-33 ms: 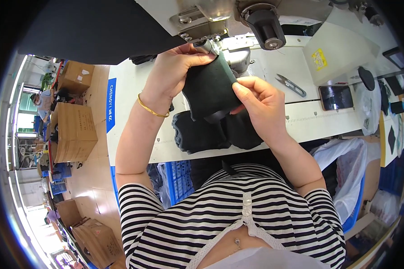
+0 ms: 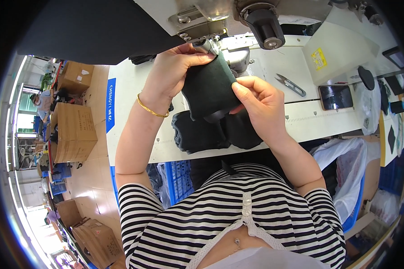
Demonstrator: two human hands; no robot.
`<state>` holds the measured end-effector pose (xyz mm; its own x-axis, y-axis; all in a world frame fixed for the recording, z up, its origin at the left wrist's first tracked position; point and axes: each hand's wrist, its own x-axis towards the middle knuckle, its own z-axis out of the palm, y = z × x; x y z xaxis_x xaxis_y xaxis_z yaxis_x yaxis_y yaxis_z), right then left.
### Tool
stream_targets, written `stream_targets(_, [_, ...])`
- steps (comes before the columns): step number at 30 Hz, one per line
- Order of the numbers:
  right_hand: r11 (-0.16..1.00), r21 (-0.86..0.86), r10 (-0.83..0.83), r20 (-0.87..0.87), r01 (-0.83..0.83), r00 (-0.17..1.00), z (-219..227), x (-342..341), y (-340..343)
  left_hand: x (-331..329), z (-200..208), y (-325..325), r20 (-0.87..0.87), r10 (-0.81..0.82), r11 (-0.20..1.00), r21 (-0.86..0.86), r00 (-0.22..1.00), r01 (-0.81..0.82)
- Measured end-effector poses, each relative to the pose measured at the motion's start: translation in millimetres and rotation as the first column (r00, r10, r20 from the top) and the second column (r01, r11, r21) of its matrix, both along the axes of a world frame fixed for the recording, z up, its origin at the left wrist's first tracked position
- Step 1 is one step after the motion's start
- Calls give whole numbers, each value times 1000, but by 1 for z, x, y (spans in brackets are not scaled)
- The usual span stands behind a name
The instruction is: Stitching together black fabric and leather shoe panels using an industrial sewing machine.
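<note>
I have a black-and-white striped knit top (image 2: 188, 215), a round gold metal bangle (image 2: 151, 110), a squarish black cloth (image 2: 208, 87), a flat white tabletop (image 2: 327, 122).

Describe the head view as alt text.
The left hand and right hand hold a black fabric piece at a metal sewing machine. Black fabric bundles lie nearer the body on the white table, with silver snips and a dark-screened phone at right.

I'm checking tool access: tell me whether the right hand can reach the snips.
Probably yes: the snips lie beside the right hand with nothing between, but its grip on the black cloth would have to open first.
</note>
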<state>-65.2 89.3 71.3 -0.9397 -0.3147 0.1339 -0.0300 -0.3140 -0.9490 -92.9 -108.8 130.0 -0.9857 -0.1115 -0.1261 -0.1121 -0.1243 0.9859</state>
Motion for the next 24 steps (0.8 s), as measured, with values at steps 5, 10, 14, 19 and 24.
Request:
stream_targets(5, [1000,14,6,-12,-6,1000,0,0,1,0,0,0,-7,-18,1000,12,1000,18])
stream_targets(10, [1000,1,-1,-43,2,999,1,-3,-2,-3,1,2,9,52,998,45,999,-52])
stream_targets(14, [1000,-7,3,-36,-3,999,0,-5,-4,-4,0,0,14,99,995,4,995,-99])
stream_targets(19, [998,36,49,1,-49,999,6,4,3,-1,0,-2,-16,-12,1000,-15,1000,12])
stream_targets(24, [995,55,77,27,-79,997,7,3,8,-4,-1,-8,-14,-73,996,-57,997,72])
